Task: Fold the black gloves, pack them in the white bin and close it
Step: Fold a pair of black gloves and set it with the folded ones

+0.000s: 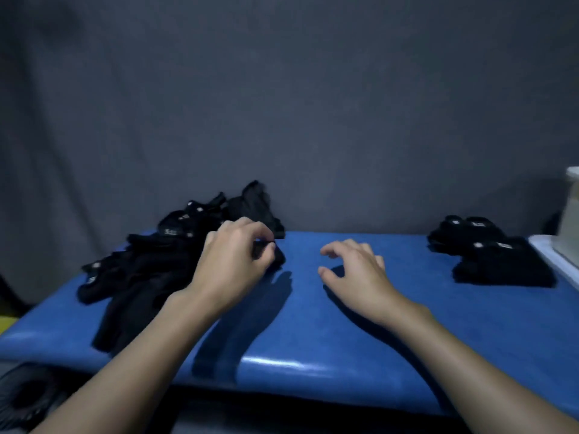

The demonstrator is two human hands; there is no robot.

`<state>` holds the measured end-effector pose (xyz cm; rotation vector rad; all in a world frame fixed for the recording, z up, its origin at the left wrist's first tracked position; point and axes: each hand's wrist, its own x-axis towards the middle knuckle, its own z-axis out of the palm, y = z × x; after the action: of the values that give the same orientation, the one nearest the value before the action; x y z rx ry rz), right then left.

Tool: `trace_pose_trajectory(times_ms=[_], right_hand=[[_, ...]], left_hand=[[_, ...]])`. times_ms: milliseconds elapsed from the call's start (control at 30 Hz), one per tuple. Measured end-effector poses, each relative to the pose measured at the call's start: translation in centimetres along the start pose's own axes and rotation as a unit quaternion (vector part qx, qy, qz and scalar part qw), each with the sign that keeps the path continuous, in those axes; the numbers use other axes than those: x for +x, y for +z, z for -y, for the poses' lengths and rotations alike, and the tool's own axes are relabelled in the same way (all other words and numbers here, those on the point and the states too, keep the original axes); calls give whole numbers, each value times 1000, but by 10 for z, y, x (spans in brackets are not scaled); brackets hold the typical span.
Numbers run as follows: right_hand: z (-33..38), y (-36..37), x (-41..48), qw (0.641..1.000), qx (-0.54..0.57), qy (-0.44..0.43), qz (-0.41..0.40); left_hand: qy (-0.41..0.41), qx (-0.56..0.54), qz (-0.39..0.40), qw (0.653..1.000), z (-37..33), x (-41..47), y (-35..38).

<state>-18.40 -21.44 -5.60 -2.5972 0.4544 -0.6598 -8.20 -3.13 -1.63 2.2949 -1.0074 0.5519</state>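
Note:
A loose heap of black gloves (147,261) lies on the left half of the blue table (313,324). My left hand (232,261) pinches the edge of one glove at the heap's right side. My right hand (354,270) hovers over bare table at the middle, fingers relaxed and holding nothing. Two folded black gloves (492,252) lie stacked at the right. The white bin (570,214) stands at the far right edge, mostly cut off by the frame.
A white lid or tray (554,255) lies flat under the bin at the right. A grey cloth backdrop hangs behind the table. A dark object sits below the table's front left corner.

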Motion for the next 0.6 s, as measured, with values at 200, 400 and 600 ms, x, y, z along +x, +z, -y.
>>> trace_pose_trajectory(times_ms=[200, 400, 600], right_hand=[[41, 38, 27, 998, 38, -1, 55], [59, 65, 56, 996, 36, 22, 80], [57, 73, 66, 991, 91, 84, 43]], left_hand=[[-55, 93, 33, 994, 59, -6, -28], [-46, 122, 96, 987, 83, -6, -21], [-23, 131, 97, 986, 87, -3, -17]])
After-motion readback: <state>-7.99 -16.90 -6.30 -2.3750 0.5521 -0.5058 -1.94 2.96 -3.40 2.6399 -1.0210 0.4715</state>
